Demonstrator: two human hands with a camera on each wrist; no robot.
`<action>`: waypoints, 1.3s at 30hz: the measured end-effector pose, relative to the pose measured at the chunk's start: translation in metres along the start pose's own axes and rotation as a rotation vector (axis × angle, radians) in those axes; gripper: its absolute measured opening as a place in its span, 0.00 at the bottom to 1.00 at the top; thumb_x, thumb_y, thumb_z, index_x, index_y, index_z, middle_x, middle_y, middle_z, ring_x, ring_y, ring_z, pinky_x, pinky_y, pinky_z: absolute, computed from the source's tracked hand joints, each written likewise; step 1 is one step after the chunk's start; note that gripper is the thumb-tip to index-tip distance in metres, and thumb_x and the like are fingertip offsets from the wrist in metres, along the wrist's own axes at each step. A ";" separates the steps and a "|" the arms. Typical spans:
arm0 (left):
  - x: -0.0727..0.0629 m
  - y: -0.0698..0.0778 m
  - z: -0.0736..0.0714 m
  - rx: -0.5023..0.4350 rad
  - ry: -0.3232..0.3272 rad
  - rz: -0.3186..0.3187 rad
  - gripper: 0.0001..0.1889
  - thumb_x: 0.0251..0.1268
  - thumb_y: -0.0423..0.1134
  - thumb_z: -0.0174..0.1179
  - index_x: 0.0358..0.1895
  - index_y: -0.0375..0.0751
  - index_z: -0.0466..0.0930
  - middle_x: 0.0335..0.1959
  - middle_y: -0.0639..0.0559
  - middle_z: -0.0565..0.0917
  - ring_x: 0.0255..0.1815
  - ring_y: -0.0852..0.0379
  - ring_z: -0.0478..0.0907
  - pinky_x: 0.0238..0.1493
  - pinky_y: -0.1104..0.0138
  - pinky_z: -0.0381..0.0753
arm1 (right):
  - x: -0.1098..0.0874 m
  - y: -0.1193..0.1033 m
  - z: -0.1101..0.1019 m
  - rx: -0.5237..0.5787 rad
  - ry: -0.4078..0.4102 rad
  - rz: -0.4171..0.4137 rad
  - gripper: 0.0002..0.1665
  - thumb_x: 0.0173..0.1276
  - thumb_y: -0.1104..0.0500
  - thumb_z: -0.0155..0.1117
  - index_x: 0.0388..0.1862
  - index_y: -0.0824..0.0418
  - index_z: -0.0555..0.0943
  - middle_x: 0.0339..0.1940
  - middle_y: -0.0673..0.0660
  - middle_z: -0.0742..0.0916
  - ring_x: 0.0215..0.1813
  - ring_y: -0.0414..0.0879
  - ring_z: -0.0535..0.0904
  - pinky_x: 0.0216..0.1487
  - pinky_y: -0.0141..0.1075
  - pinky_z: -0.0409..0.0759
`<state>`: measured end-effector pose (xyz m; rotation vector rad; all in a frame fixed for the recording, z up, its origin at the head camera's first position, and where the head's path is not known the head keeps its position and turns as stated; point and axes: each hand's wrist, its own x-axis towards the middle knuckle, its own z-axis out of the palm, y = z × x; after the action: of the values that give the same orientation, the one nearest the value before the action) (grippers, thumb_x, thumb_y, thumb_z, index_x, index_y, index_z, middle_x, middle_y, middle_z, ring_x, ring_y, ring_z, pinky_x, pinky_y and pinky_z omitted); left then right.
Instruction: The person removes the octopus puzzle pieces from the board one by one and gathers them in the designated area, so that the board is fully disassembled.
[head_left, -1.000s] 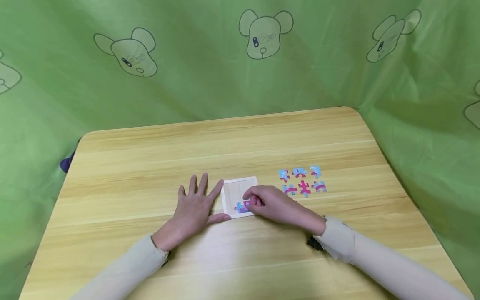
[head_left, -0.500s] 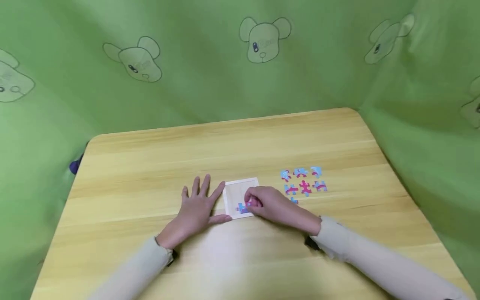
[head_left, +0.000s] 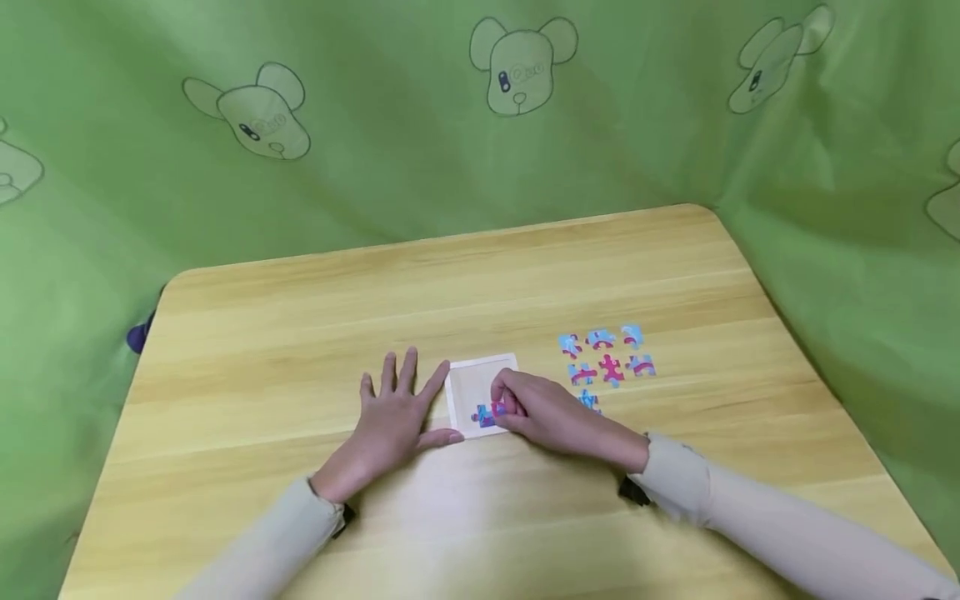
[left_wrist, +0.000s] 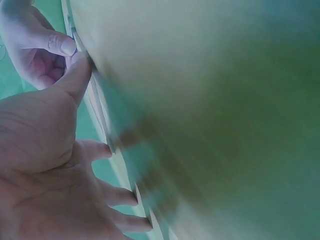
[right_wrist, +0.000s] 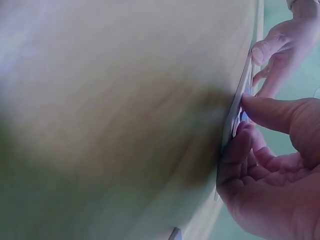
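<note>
A small square puzzle tray (head_left: 472, 381) with a pale rim lies mid-table in the head view. My left hand (head_left: 386, 427) is flat with fingers spread, its index fingertip and thumb touching the tray's left side and lower left corner. Inside the tray's lower part sits a blue and purple jigsaw piece (head_left: 484, 416). Just right of it, my right hand (head_left: 551, 410) pinches a pinkish jigsaw piece (head_left: 499, 409) between thumb and curled fingers. Those fingers cover most of that piece and the tray's lower right corner. A sliver of colour shows between the right thumb (right_wrist: 267, 111) and fingers in the right wrist view.
Several loose jigsaw pieces (head_left: 611, 369) lie in rows right of the tray. The nearest one (head_left: 588, 401) is partly behind the right wrist. A green curtain (head_left: 420, 167) with mouse heads hangs behind the wooden table (head_left: 300, 333).
My right hand stays over the tray's lower right with only a slight shift. A loose piece once hidden behind it now shows. My left hand keeps its place at the tray.
</note>
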<state>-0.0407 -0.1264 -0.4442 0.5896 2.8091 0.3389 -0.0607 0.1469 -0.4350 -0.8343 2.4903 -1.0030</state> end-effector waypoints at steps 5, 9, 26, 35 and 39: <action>-0.001 -0.001 -0.003 0.021 -0.009 -0.011 0.54 0.69 0.75 0.63 0.90 0.53 0.55 0.86 0.24 0.51 0.84 0.18 0.47 0.70 0.20 0.55 | 0.000 0.000 0.001 0.027 -0.009 -0.013 0.11 0.77 0.66 0.72 0.50 0.57 0.79 0.34 0.47 0.79 0.36 0.39 0.73 0.39 0.35 0.77; 0.000 -0.001 -0.004 0.027 -0.009 -0.007 0.54 0.69 0.75 0.63 0.90 0.53 0.55 0.86 0.24 0.52 0.84 0.18 0.48 0.70 0.19 0.56 | 0.000 -0.002 0.001 0.007 -0.005 -0.001 0.12 0.76 0.66 0.73 0.50 0.57 0.78 0.38 0.49 0.79 0.39 0.41 0.74 0.41 0.35 0.78; 0.003 -0.002 -0.008 0.005 -0.021 -0.018 0.54 0.70 0.74 0.63 0.91 0.53 0.54 0.87 0.24 0.49 0.84 0.18 0.44 0.71 0.19 0.53 | 0.007 -0.004 -0.011 0.194 -0.051 0.070 0.04 0.81 0.67 0.66 0.48 0.58 0.82 0.37 0.50 0.85 0.40 0.45 0.80 0.44 0.36 0.81; 0.002 0.000 -0.009 -0.011 -0.062 -0.015 0.55 0.70 0.74 0.63 0.91 0.54 0.53 0.87 0.24 0.47 0.85 0.18 0.42 0.72 0.20 0.51 | 0.000 0.000 -0.014 0.251 -0.026 0.171 0.08 0.81 0.60 0.69 0.54 0.59 0.85 0.37 0.49 0.85 0.38 0.46 0.79 0.42 0.36 0.80; 0.002 0.000 -0.008 -0.001 -0.065 -0.015 0.55 0.69 0.75 0.63 0.91 0.54 0.53 0.87 0.24 0.47 0.85 0.18 0.42 0.71 0.20 0.52 | -0.005 0.000 -0.019 0.262 -0.033 0.166 0.04 0.82 0.61 0.68 0.51 0.57 0.87 0.36 0.49 0.85 0.38 0.46 0.79 0.41 0.35 0.79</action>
<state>-0.0448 -0.1266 -0.4366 0.5683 2.7494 0.3131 -0.0660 0.1603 -0.4209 -0.5499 2.2907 -1.2106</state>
